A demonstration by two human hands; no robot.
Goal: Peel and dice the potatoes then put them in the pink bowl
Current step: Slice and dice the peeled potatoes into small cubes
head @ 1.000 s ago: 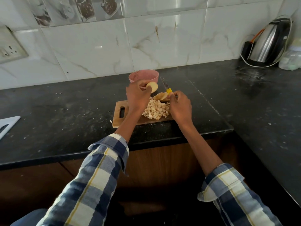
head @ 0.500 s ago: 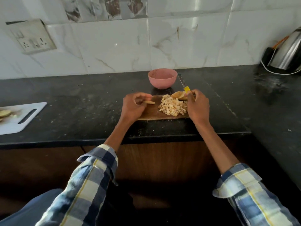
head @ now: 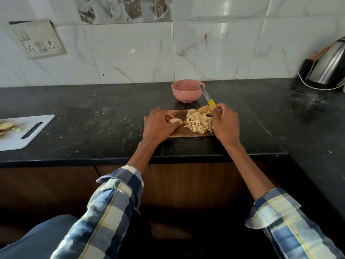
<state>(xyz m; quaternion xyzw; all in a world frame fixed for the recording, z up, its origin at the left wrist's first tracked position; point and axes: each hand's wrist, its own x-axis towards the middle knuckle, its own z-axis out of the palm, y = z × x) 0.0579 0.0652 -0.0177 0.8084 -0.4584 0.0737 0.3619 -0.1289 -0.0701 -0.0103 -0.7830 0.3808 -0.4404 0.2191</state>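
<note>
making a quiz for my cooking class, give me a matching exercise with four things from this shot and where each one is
Things:
1. pink bowl
2. diced potato
3. knife
4. white cutting board

Places:
A. in the right hand
B. far left on the counter
C. behind the wooden board
D. heaped on the wooden board

Pairs: 1-C, 2-D, 3-A, 4-B

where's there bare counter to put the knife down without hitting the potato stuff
Bare black counter lies between the white board and the wooden board, and again right of the right hand toward the kettle. The wooden board is crowded: diced potato, potato pieces, both hands; the pink bowl stands just behind it.
</note>
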